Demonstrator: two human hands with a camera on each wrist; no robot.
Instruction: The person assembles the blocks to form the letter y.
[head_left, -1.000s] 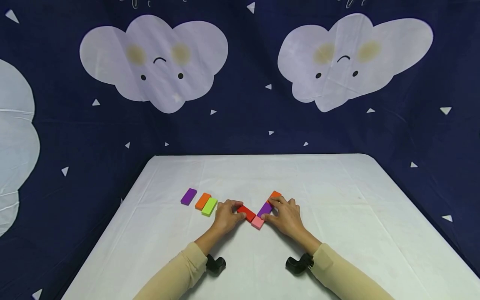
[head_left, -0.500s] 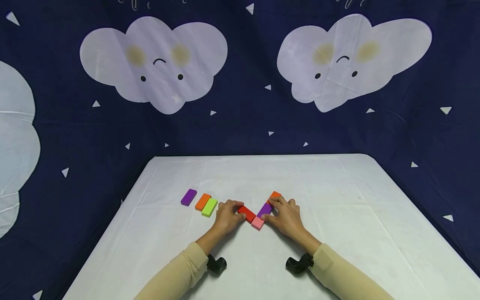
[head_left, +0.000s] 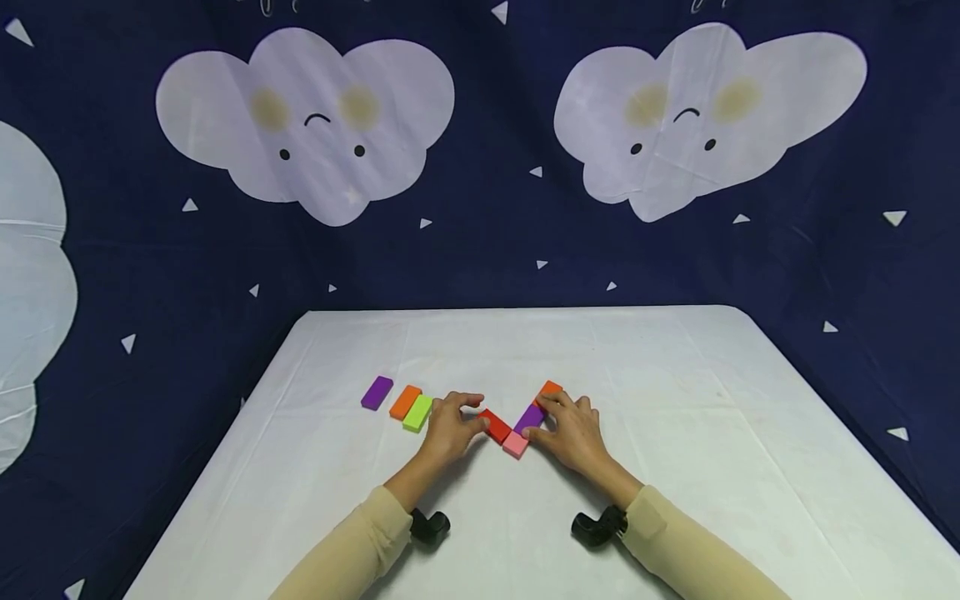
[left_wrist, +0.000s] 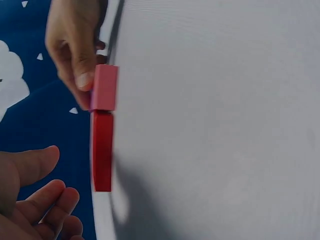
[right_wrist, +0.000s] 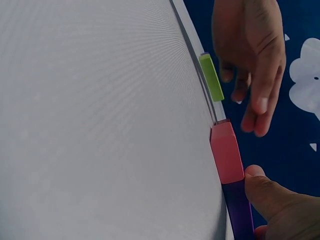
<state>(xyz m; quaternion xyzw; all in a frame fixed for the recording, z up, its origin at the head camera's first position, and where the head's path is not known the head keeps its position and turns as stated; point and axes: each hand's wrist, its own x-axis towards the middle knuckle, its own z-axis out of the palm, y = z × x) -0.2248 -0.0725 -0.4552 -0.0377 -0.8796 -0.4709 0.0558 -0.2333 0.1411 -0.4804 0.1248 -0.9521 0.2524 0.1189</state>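
At the near edge of the white table [head_left: 675, 467], two cream sleeves are reaching in, each wrist wearing a small black camera. Just past them, the left hand [head_left: 447, 427] is hovering with loosely spread, relaxed fingers beside the red block [head_left: 496, 426]; the left wrist view is showing a gap between the fingertips and the block, so it is grasping nothing. The right hand [head_left: 572, 431] is resting against the purple block [head_left: 530, 417], thumb pressing on its near end by the pink block [head_left: 515, 445], fingers lying over the far side toward an orange block [head_left: 551, 388]. Whether the fingers are curling round the purple block is not showing clearly.

The pink block is sitting at the bottom of a V: red block is running up-left from it, touching end to end; purple block is running up-right, also touching, with the orange block continuing that line.

Further left, a green block [head_left: 417, 412] and a second orange block [head_left: 406, 402] are lying side by side, touching, just beside the left hand. A second purple block [head_left: 377, 392] is lying slightly apart, further left.

Behind the table, a dark blue backdrop [head_left: 495, 242] with white smiling clouds is hanging.
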